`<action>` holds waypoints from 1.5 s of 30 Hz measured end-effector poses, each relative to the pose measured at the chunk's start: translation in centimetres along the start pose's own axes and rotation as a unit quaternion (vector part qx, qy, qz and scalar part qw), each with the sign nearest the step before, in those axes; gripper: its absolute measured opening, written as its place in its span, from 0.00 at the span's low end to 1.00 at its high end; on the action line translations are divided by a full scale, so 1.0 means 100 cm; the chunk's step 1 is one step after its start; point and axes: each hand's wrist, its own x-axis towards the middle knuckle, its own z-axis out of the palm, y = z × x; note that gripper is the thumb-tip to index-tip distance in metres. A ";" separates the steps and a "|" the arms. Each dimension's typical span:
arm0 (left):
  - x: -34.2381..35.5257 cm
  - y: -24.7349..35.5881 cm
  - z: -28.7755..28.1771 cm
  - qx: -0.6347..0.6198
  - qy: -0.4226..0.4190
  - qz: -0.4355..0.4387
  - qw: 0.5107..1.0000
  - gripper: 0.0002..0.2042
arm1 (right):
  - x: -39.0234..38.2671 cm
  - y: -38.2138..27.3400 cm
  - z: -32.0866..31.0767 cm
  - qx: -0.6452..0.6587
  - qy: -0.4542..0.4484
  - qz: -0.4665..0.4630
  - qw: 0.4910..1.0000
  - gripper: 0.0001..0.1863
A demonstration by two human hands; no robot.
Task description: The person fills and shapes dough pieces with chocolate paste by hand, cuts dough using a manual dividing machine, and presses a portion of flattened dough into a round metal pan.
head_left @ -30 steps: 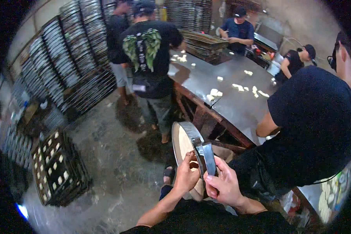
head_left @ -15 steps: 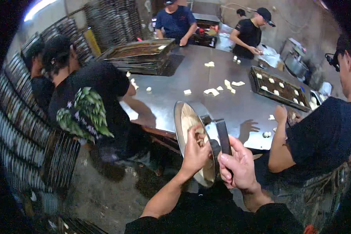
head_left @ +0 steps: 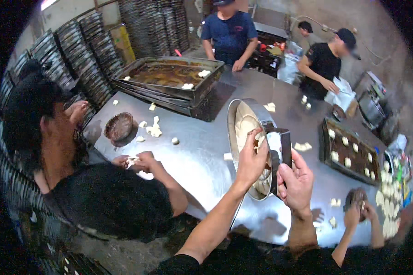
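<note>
A shallow round metal pan (head_left: 232, 126) is held tilted nearly on edge in front of me, above the steel table. Pale dough portions (head_left: 245, 120) are pressed together inside it. My right hand (head_left: 294, 183) is wrapped round a flat dark handle (head_left: 285, 153) at the pan's right side, thumb toward me. My left hand (head_left: 251, 160) reaches across the pan's open face with its fingers curled in against the dough. What those fingers grip is partly hidden.
A steel table (head_left: 188, 165) carries stacked baking trays (head_left: 170, 75), dough pieces (head_left: 154, 130), a dark round bowl (head_left: 119, 128) and a tray of dough balls (head_left: 351, 151). Co-workers stand around it; one at left (head_left: 110, 197) leans close, and another's hands (head_left: 360, 215) work at right.
My view has shifted, and the pan with both my hands has come over the table. The co-worker at left now leans in with dough in their hands. My grip looks the same.
</note>
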 end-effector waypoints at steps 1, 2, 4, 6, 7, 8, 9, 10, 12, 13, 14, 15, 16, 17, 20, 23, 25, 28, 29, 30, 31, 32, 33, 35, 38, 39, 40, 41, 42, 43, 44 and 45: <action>0.026 -0.014 0.007 0.005 0.020 0.002 1.000 0.18 | 0.029 0.002 -0.006 -0.027 -0.013 -0.009 1.000 0.22; 0.053 -0.026 0.021 -0.017 0.027 -0.005 0.999 0.19 | 0.060 0.004 -0.018 -0.058 -0.020 -0.021 0.998 0.21; 0.110 -0.052 0.032 -0.048 0.023 -0.014 0.999 0.29 | 0.120 0.010 -0.036 -0.074 -0.027 -0.034 0.996 0.20; 0.168 -0.070 0.045 -0.062 -0.023 -0.039 0.997 0.28 | 0.177 0.014 -0.054 -0.124 -0.027 -0.042 0.991 0.19; 0.188 -0.071 0.055 -0.135 -0.019 -0.079 0.988 0.30 | 0.207 0.016 -0.068 -0.164 -0.058 -0.041 0.984 0.18; 0.214 -0.077 0.055 -0.123 0.001 -0.085 0.989 0.28 | 0.237 0.025 -0.072 -0.183 -0.073 -0.073 0.978 0.18; 0.241 -0.086 0.060 -0.116 0.004 -0.093 0.989 0.26 | 0.266 0.035 -0.079 -0.207 -0.071 -0.108 0.970 0.18; 0.266 -0.096 0.065 -0.152 0.015 -0.091 0.984 0.22 | 0.294 0.042 -0.087 -0.256 -0.086 -0.138 0.953 0.18; 0.319 -0.129 0.072 -0.220 0.040 -0.088 0.971 0.17 | 0.350 0.063 -0.101 -0.324 -0.101 -0.206 0.918 0.19; 0.348 -0.147 0.074 -0.252 0.057 -0.084 0.963 0.16 | 0.377 0.071 -0.106 -0.342 -0.106 -0.246 0.901 0.19; 0.374 -0.165 0.070 -0.242 0.061 -0.113 0.962 0.10 | 0.402 0.081 -0.109 -0.360 -0.128 -0.288 0.878 0.20; 0.389 -0.172 0.082 -0.287 0.072 -0.143 0.944 0.07 | 0.422 0.086 -0.119 -0.367 -0.113 -0.284 0.879 0.20; 0.409 -0.190 0.095 -0.322 0.060 -0.141 0.934 0.08 | 0.439 0.091 -0.131 -0.411 -0.124 -0.251 0.868 0.20; 0.431 -0.214 0.090 -0.350 0.059 -0.132 0.925 0.09 | 0.454 0.100 -0.132 -0.443 -0.145 -0.220 0.857 0.20; 0.473 -0.277 0.087 -0.383 0.065 -0.187 0.902 0.12 | 0.498 0.138 -0.152 -0.438 -0.151 -0.315 0.828 0.20; 0.490 -0.318 0.075 -0.420 0.036 -0.146 0.895 0.16 | 0.522 0.164 -0.155 -0.467 -0.178 -0.334 0.799 0.20; 0.500 -0.339 0.075 -0.424 0.004 -0.113 0.899 0.18 | 0.537 0.179 -0.163 -0.482 -0.194 -0.322 0.791 0.20; 0.511 -0.362 0.060 -0.453 0.048 -0.111 0.883 0.23 | 0.560 0.200 -0.166 -0.514 -0.218 -0.310 0.770 0.19; 0.504 -0.364 0.073 -0.462 0.053 -0.139 0.874 0.24 | 0.568 0.208 -0.179 -0.518 -0.223 -0.297 0.771 0.19; 0.506 -0.373 0.060 -0.472 0.066 -0.145 0.867 0.25 | 0.574 0.215 -0.173 -0.525 -0.232 -0.310 0.758 0.19; 0.512 -0.380 0.047 -0.481 0.080 -0.149 0.860 0.25 | 0.580 0.221 -0.166 -0.530 -0.241 -0.324 0.745 0.19; 0.513 -0.386 0.049 -0.480 0.109 -0.155 0.857 0.24 | 0.582 0.223 -0.168 -0.546 -0.249 -0.309 0.738 0.19; 0.509 -0.388 0.048 -0.493 0.142 -0.153 0.845 0.21 | 0.584 0.228 -0.169 -0.541 -0.259 -0.301 0.742 0.19; 0.508 -0.401 0.036 -0.402 0.147 -0.123 0.895 0.19 | 0.586 0.237 -0.162 -0.558 -0.273 -0.292 0.727 0.19; 0.494 -0.406 0.055 0.067 0.233 0.125 0.962 0.14 | 0.601 0.244 -0.181 -0.563 -0.287 -0.302 0.714 0.18; 0.500 -0.422 0.034 0.263 0.281 0.225 0.895 0.15 | 0.603 0.233 -0.152 -0.524 -0.303 -0.304 0.736 0.18; 0.491 -0.408 0.064 0.067 0.164 0.088 0.980 0.17 | 0.606 0.227 -0.165 -0.544 -0.277 -0.345 0.713 0.18; 0.492 -0.401 0.069 0.267 0.064 0.169 0.947 0.13 | 0.605 0.215 -0.159 -0.553 -0.269 -0.316 0.723 0.18; 0.495 -0.395 0.077 0.423 -0.009 0.278 0.863 0.11 | 0.605 0.205 -0.158 -0.576 -0.241 -0.261 0.736 0.19; 0.505 -0.394 0.079 0.430 -0.037 0.310 0.847 0.11 | 0.607 0.203 -0.150 -0.546 -0.246 -0.323 0.733 0.21; 0.514 -0.396 0.077 0.440 -0.066 0.337 0.830 0.11 | 0.615 0.204 -0.144 -0.519 -0.250 -0.301 0.760 0.20; 0.507 -0.374 0.084 0.507 -0.151 0.316 0.787 0.13 | 0.618 0.200 -0.153 -0.513 -0.245 -0.267 0.778 0.20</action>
